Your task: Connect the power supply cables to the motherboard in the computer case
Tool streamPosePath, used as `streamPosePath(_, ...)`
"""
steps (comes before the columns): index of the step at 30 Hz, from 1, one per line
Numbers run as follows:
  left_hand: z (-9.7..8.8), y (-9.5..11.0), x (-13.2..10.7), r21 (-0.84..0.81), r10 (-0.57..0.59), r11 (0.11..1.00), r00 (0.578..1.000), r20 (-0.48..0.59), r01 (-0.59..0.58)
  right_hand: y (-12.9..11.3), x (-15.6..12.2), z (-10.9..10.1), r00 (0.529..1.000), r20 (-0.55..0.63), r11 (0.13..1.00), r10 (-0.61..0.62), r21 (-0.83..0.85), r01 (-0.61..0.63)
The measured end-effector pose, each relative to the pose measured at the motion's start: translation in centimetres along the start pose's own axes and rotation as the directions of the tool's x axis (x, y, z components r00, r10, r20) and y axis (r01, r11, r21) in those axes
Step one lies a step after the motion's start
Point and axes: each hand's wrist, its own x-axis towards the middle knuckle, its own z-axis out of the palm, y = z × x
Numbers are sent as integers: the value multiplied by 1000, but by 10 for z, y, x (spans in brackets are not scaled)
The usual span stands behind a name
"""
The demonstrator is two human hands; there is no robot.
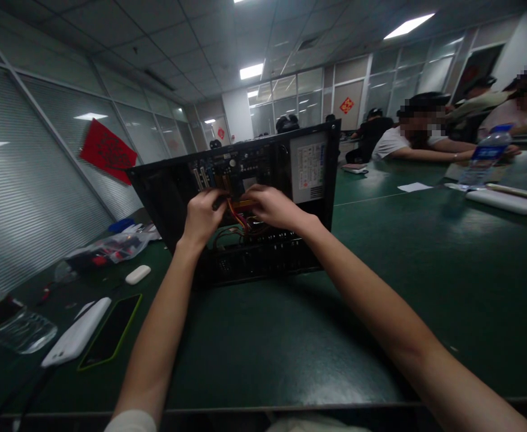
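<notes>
An open black computer case (173, 252) stands on the green table, its inside facing me. The motherboard (249, 165) shows in its upper middle, and a labelled power supply (309, 171) sits at the upper right. Both of my hands reach inside. My left hand (202, 217) is closed, its fingertips pinched at the upper end of a red and yellow cable bundle (236, 215). Close beside it, my right hand (272, 207) has its fingers curled round the yellow wires of that bundle. My fingers partly hide the connector ends. More thin wires hang lower in the case.
On the left lie a phone (113, 330) with a green edge, a white power bank (78, 332), a water bottle (15, 324), a small white case (138, 275) and a plastic bag (110, 249). Across the table, people sit near another bottle (485, 157) and a white object (508, 201).
</notes>
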Motion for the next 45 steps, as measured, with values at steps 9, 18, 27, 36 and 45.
streamPosePath(9, -1, 8, -2, -7, 105, 994, 992, -72, -106, 4, 5, 24, 992, -20, 990, -126, -61, 125)
streamPosePath(18, -21, 33, 1, 119, 225, 970, 970, -95, -214, -4, 17, 14, 975, 218, 877, -39, 475, -71)
streamPosePath(27, -24, 51, 1, 187, 316, 933, 949, -10, -309, -9, 21, 25, 841, 532, 772, -97, 573, -273)
streamPosePath(36, -13, 54, -2, 138, 279, 950, 960, 32, -280, 1, 15, 4, 913, 408, 784, 3, 566, -255)
streamPosePath(45, -15, 18, 2, 44, 63, 997, 996, -58, -60, -6, 13, -19, 998, 26, 988, 52, 143, -56)
